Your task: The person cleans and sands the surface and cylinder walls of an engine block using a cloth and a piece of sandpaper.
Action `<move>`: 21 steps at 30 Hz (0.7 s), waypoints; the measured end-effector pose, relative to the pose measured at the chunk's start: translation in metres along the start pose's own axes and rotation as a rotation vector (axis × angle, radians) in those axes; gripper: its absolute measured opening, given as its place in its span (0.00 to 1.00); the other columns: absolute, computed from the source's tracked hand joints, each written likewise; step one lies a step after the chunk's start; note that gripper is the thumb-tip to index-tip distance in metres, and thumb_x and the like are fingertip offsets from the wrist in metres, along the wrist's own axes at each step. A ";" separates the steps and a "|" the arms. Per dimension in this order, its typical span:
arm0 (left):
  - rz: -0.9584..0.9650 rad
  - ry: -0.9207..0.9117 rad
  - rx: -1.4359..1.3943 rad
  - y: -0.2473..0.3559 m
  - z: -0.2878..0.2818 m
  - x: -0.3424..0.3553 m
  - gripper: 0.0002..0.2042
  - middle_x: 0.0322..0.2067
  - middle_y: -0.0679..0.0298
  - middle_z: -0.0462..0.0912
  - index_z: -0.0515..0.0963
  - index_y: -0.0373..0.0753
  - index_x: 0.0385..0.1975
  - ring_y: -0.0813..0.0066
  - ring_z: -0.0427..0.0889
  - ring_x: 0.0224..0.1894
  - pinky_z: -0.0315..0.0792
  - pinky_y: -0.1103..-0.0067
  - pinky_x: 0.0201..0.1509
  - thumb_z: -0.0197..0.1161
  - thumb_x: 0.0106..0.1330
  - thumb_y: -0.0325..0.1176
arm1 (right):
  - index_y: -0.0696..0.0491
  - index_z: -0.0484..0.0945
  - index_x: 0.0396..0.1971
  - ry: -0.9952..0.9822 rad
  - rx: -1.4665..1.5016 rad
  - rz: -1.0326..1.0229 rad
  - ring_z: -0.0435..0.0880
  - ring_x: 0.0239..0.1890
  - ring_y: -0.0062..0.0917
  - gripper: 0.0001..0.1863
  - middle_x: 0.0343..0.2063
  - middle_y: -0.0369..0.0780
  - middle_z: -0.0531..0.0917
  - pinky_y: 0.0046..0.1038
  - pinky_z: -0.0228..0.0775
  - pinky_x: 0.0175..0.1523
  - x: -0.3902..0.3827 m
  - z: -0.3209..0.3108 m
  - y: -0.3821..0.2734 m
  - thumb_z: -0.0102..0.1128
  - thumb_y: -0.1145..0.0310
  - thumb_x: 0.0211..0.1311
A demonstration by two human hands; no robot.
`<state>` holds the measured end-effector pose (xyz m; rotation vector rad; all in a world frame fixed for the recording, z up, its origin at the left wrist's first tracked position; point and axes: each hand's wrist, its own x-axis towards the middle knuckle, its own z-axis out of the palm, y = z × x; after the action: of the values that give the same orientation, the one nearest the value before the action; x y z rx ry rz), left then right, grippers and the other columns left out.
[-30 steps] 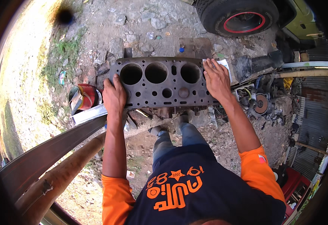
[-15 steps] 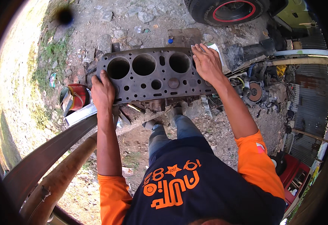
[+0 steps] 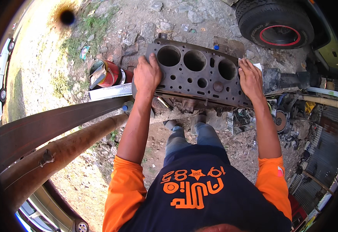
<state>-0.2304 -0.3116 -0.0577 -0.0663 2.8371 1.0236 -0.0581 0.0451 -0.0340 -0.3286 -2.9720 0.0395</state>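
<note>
A dark metal engine block (image 3: pixel 181 75) lies before me, its flat face up, with three large round bores and several smaller holes. My left hand (image 3: pixel 147 73) is closed round its left end, thumb on the upper face. At the opposite end my right hand (image 3: pixel 250 79) grips the edge, its fingers pointing away from me and lying close together. Something white and sheet-like (image 3: pixel 258 67) shows beside the right hand; how it is held, if at all, I cannot tell. What supports the block is mostly hidden beneath it.
Left of the block stands a red container (image 3: pixel 109 73) next to a pale metal bar (image 3: pixel 111 92). A rusty pole (image 3: pixel 68 152) and a wide dark beam (image 3: pixel 53 125) cross the lower left. A large tyre (image 3: pixel 275 27) stands far right; greasy parts (image 3: pixel 281 120) lie nearer.
The whole view has shifted, so the block and surroundings sit further right, and the block slants down to the right. Both hands remain on its ends.
</note>
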 end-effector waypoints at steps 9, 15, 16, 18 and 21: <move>0.057 -0.010 -0.051 -0.012 0.007 0.007 0.31 0.46 0.26 0.84 0.74 0.30 0.58 0.23 0.82 0.52 0.74 0.45 0.59 0.47 0.82 0.59 | 0.55 0.82 0.65 -0.018 0.023 0.032 0.76 0.73 0.41 0.22 0.66 0.47 0.84 0.43 0.62 0.75 0.011 0.003 -0.003 0.57 0.65 0.77; 0.023 -0.058 -0.028 -0.010 0.004 0.004 0.32 0.48 0.26 0.84 0.74 0.29 0.59 0.24 0.82 0.54 0.73 0.46 0.60 0.46 0.82 0.58 | 0.55 0.83 0.64 0.087 0.005 -0.009 0.77 0.72 0.42 0.21 0.65 0.47 0.84 0.45 0.63 0.74 -0.022 0.011 -0.009 0.57 0.63 0.77; 0.027 -0.053 -0.029 -0.014 0.004 0.010 0.31 0.49 0.26 0.84 0.74 0.30 0.58 0.24 0.82 0.54 0.73 0.46 0.60 0.46 0.82 0.58 | 0.55 0.82 0.64 0.073 0.020 -0.004 0.77 0.73 0.42 0.22 0.65 0.47 0.84 0.45 0.62 0.75 -0.009 0.009 -0.008 0.57 0.63 0.77; 0.048 -0.068 -0.064 -0.014 0.001 0.012 0.31 0.48 0.26 0.83 0.75 0.30 0.57 0.24 0.82 0.55 0.73 0.46 0.60 0.46 0.83 0.58 | 0.56 0.82 0.64 0.050 0.016 0.019 0.77 0.73 0.41 0.22 0.64 0.48 0.85 0.45 0.62 0.75 0.011 0.006 -0.005 0.59 0.64 0.75; 0.031 -0.053 -0.069 -0.010 0.004 0.006 0.31 0.48 0.25 0.83 0.75 0.29 0.57 0.24 0.82 0.54 0.73 0.46 0.60 0.46 0.83 0.57 | 0.56 0.83 0.63 0.085 -0.012 0.009 0.78 0.71 0.42 0.22 0.63 0.48 0.85 0.45 0.62 0.74 -0.014 0.011 -0.013 0.58 0.64 0.75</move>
<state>-0.2348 -0.3168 -0.0681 -0.0010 2.7639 1.1120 -0.0490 0.0287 -0.0467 -0.3364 -2.8879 0.0079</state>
